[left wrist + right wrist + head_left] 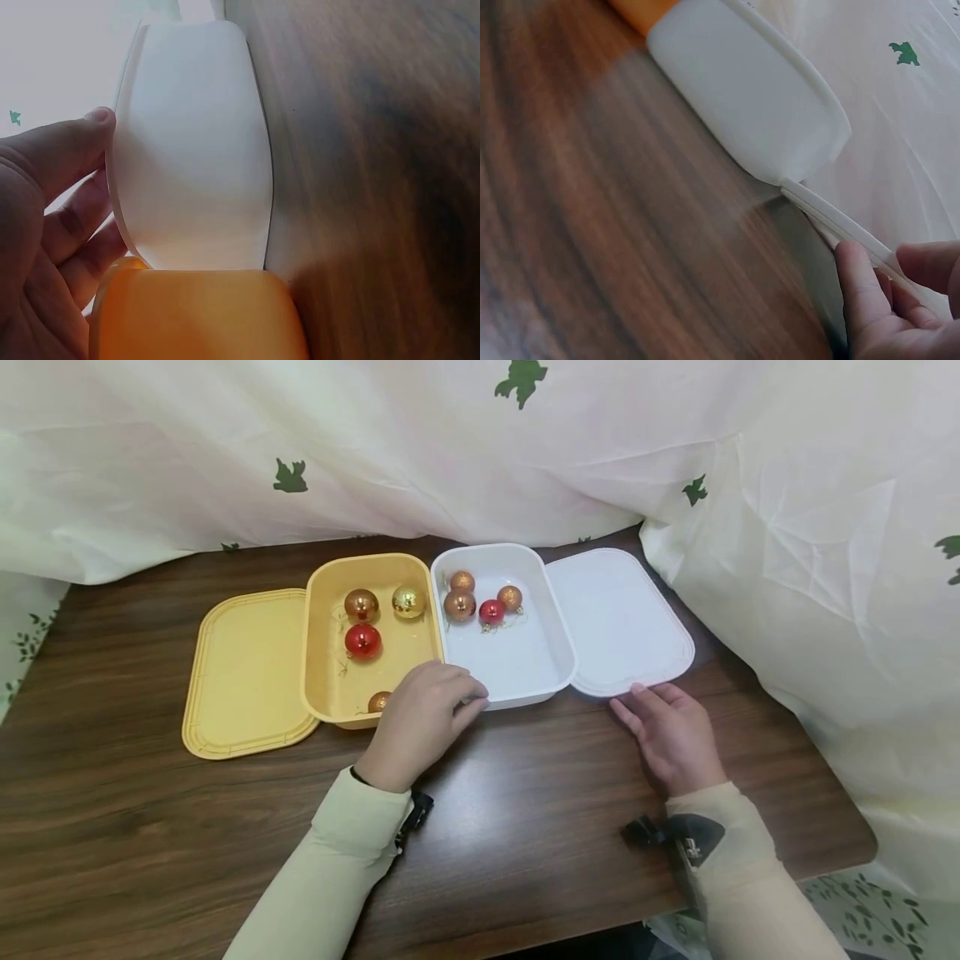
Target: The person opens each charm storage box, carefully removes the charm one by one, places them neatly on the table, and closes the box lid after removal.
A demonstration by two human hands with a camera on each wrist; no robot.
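Note:
My left hand (pixel 430 718) reaches over the near side of the white plastic box (pixel 525 664), thumb and fingers at its rim beside the yellow box (pixel 320 635). In the left wrist view, the thumb (pixel 99 116) meets the rim, with other fingers partly hidden behind it. My right hand (pixel 672 735) pinches the near edge of the white lid (pixel 618 618); in the right wrist view that edge is slightly off the table. Several baubles lie in the white box, including a red bauble (pixel 491 612). The yellow box holds a larger red bauble (pixel 363 642) and a gold bauble (pixel 408 602), among others.
A yellow lid (pixel 251 672) lies left of the yellow box, against its side. Both boxes stand side by side on the dark wooden table (pixel 525 827). A pale curtain (pixel 420 452) with green prints hangs behind and along the right side.

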